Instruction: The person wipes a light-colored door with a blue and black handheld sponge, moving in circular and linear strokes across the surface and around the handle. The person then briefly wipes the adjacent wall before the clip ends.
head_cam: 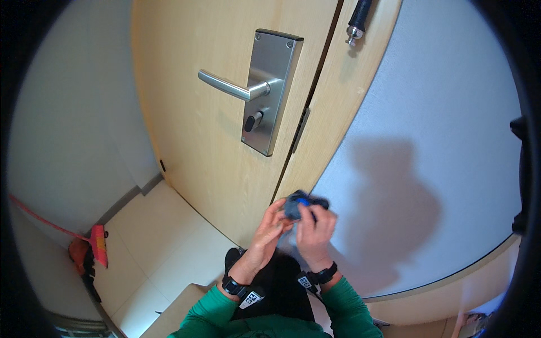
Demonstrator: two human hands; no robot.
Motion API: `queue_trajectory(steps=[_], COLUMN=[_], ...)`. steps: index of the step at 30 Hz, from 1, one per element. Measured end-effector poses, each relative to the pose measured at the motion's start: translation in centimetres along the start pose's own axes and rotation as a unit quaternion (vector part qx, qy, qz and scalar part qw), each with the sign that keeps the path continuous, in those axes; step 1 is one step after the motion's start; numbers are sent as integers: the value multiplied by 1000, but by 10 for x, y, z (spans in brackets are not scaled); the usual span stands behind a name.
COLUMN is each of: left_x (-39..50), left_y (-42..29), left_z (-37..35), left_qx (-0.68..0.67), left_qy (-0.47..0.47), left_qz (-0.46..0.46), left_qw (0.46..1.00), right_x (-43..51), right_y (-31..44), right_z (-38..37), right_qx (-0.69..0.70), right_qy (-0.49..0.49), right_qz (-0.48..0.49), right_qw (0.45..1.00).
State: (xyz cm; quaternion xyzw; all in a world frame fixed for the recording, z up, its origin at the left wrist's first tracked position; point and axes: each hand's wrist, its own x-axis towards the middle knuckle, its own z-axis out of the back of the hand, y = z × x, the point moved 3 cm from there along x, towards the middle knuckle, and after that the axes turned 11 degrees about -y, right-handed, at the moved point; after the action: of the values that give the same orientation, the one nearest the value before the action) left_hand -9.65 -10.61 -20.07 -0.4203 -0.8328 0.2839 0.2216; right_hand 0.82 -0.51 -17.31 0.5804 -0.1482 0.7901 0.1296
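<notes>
Both hands meet in front of the lower part of a light wooden door (203, 148). Between them is a small dark grey-blue bundle, apparently fabric, with a bright blue part (298, 205); blur hides what it is exactly. My left hand (270, 228) supports it from the left, palm partly turned up. The fingers of my right hand (315, 228) grip it from the right. Above the hands, the door carries a steel lock plate (270, 55) with a lever handle (228, 85) and a black-tipped thumb turn (252, 121).
A red and yellow broom (99, 246) leans near the left wall, beside a dark and orange-brown object (78, 255). At upper right hangs a black-gripped handle with a metal end (357, 23). A pale blue-grey wall panel (456, 126) curves along the right. A beige edge (181, 310) lies below left.
</notes>
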Motion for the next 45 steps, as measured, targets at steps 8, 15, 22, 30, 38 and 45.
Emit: queue_trajectory(steps=[8,15,22,30,38,45], left_x=[5,14,13,8,6,6], left_y=[20,36,60,107,126,118], left_z=[23,52,28,-32,-45,-42], left_qx=[146,216,249,241,260,240], left_qy=[-112,-113,-66,34,60,26], left_qz=[29,-68,-51,-8,-12,-12], left_qw=[983,968,965,970,964,970], right_x=[-47,-79,-130,-149,-164,-176], right_y=[-3,-48,-101,-164,-111,-167], right_z=[-5,26,146,242,166,235], right_qx=[-46,-108,-200,-205,-106,-234], right_qy=[86,138,-120,-302,-25,-288], right_qz=[54,-22,-224,-426,-316,-467], right_qw=[994,984,946,828,943,803])
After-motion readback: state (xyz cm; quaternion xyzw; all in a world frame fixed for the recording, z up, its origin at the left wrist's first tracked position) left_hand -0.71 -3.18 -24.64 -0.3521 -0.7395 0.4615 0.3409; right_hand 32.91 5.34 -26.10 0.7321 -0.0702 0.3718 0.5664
